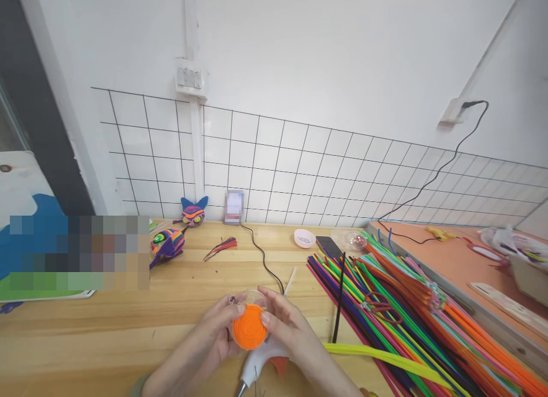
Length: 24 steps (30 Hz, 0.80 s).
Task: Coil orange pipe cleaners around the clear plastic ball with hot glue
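Note:
In front of me, above the table, both hands are closed on a clear plastic dome (256, 296) with an orange coiled disc (249, 327) on its near side. My left hand (220, 323) grips its left edge, thumb on the disc's upper left. From the other side my right hand (285, 323) pinches it, its thumb against the disc's right edge. The coil looks wound from fuzzy orange pipe cleaner. A white hot glue gun (259, 357) lies below my hands, its nozzle toward me and partly hidden by them.
Bundled pipe cleaners (385, 294) cover the right side, with scissors (383, 307) on top. Behind lie a pink bowl (304, 238), a phone (327, 246) and clear plastic shells (349, 240). Striped figures (168, 244) stand back left. A black cord (261, 254) crosses the table.

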Each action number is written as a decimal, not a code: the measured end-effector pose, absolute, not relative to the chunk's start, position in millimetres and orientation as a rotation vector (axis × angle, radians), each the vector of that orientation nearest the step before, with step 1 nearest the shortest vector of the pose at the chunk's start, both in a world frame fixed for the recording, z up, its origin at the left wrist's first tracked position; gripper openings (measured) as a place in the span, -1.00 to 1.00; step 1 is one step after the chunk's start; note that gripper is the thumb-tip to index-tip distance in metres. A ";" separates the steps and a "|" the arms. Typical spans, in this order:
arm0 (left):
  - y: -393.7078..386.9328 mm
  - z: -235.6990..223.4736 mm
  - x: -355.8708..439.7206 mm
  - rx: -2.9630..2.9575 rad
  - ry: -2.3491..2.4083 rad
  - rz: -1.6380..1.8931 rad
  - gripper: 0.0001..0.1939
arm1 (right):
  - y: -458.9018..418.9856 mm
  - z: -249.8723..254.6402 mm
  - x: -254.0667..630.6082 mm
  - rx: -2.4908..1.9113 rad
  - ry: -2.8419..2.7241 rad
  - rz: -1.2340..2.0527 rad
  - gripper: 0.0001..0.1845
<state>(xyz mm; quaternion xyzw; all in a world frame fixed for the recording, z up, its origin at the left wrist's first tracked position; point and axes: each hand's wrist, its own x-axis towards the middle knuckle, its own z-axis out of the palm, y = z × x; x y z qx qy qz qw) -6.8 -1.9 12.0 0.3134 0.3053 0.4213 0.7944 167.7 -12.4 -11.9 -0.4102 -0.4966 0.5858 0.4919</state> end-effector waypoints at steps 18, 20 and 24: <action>5.0 5.5 -6.4 0.467 0.620 0.936 -0.83 | -25.8 -17.4 165.7 -1.012 -1.984 -0.007 -0.51; 4.8 4.2 -6.1 0.483 0.619 0.929 -0.81 | -25.6 -16.0 164.7 -0.989 -2.032 -0.126 -0.52; 5.3 3.4 -5.4 0.485 0.625 0.938 -0.78 | -24.9 -11.3 163.8 -0.988 -2.018 -0.134 -0.66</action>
